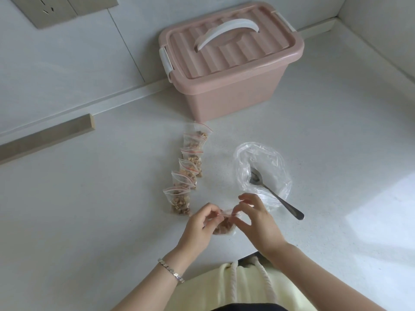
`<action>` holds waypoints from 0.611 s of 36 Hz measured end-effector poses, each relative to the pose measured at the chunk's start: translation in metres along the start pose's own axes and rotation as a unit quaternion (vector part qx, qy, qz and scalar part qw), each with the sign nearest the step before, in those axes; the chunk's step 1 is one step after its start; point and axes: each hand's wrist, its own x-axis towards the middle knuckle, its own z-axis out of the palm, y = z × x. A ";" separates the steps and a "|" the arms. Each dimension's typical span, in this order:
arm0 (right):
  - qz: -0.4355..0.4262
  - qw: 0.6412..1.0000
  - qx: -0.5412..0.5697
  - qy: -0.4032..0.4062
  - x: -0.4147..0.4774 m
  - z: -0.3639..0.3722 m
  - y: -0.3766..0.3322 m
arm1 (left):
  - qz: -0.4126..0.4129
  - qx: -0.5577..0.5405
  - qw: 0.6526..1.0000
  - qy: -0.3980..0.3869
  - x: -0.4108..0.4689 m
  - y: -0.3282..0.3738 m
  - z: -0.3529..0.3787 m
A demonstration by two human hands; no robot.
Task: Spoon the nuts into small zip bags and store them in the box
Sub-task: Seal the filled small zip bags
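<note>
Both hands, left hand (199, 221) and right hand (256, 218), pinch the zip bag (224, 225) seal; if the grip skips a spot, nuts spill on the desk (325, 131).

A beige wall socket (56, 10) is set above a wooden strip (47, 136) beside the white counter (89, 209).

Close head-worn view, steeply down onto countertop (325, 135)
</note>
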 end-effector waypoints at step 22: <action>0.026 0.972 0.182 0.148 -0.006 -0.084 -0.064 | -0.044 -0.113 0.991 -0.058 0.001 0.096 0.012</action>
